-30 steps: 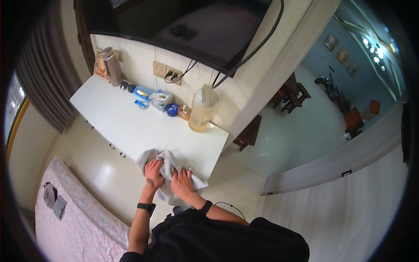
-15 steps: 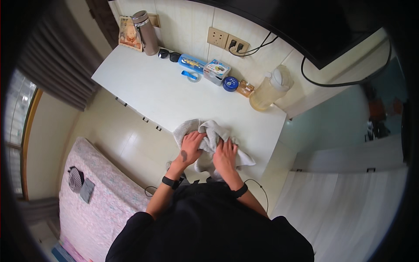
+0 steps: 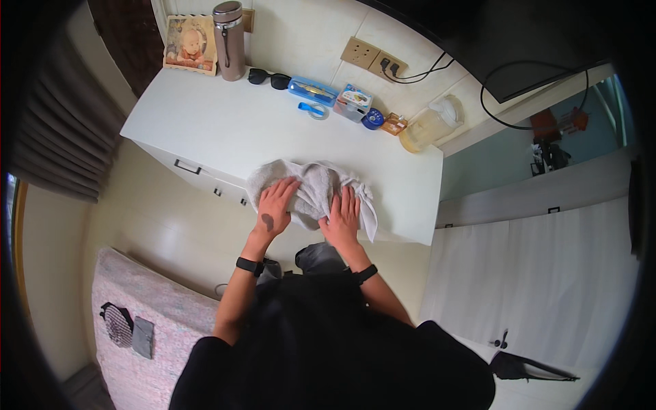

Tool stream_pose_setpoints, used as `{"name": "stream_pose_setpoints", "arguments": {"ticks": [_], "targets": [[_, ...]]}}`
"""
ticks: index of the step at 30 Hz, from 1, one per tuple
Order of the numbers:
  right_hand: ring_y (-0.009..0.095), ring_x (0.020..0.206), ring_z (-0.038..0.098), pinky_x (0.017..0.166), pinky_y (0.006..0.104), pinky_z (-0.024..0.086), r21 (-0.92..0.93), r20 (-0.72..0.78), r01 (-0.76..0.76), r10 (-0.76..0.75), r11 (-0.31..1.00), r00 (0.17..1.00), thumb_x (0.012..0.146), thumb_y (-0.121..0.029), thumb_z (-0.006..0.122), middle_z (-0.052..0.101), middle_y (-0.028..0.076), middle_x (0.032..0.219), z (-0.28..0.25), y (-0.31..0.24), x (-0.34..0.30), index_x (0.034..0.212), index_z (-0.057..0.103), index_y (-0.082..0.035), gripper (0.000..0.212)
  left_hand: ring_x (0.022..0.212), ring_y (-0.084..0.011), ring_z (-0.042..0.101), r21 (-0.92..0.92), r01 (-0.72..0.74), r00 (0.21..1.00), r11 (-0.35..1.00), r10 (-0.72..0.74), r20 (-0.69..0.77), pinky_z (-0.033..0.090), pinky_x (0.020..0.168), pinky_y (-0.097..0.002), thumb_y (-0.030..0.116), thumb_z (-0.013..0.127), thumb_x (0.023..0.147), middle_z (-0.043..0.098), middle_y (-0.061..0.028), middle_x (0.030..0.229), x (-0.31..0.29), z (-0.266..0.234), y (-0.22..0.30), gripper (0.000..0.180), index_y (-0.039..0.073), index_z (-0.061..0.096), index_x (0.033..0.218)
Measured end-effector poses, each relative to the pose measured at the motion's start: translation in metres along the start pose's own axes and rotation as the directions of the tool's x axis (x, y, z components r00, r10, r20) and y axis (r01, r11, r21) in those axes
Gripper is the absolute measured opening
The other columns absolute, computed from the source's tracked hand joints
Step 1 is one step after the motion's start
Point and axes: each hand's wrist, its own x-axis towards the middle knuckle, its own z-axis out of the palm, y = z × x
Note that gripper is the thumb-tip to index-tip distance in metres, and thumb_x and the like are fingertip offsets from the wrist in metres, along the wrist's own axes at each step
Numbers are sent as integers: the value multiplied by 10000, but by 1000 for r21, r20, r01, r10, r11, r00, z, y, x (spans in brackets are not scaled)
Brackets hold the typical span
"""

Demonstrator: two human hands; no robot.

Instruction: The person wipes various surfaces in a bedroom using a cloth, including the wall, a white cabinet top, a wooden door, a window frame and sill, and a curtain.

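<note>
A crumpled light-grey towel (image 3: 313,190) lies at the front edge of the white cabinet top (image 3: 225,126), partly hanging over it. My left hand (image 3: 277,199) rests on the towel's left part, with fingers stretched out over the cloth. On its right part lies my right hand (image 3: 344,215), fingers extended and thumb held out to the side. Both palms face down, and the cloth under them is hidden. Each wrist wears a black band.
Along the wall stand a framed picture (image 3: 191,44), a thermos flask (image 3: 230,42), sunglasses (image 3: 269,78), a blue case (image 3: 312,90), a clear box (image 3: 352,104), a round blue tin (image 3: 372,119) and a pitcher (image 3: 432,124). A tape roll (image 3: 317,112) lies before them. A bed (image 3: 147,290) is at left.
The towel now lies more spread out and less bunched. My hands have flattened on it and sit slightly farther apart. The whole view has shifted.
</note>
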Motion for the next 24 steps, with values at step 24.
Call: {"name": "stream_pose_setpoints", "arguments": {"ticks": [24], "targets": [[349, 1312, 459, 1107, 445, 357, 444, 152, 278, -378, 852, 913, 725, -52, 655, 496, 197, 1396, -11, 73, 32, 1214, 558, 12, 502, 1115, -365, 565, 365, 138, 951, 921, -226, 212, 452, 908, -501, 28, 596, 703, 606, -124, 1216, 18, 1, 48, 491, 87, 601, 1191]]}}
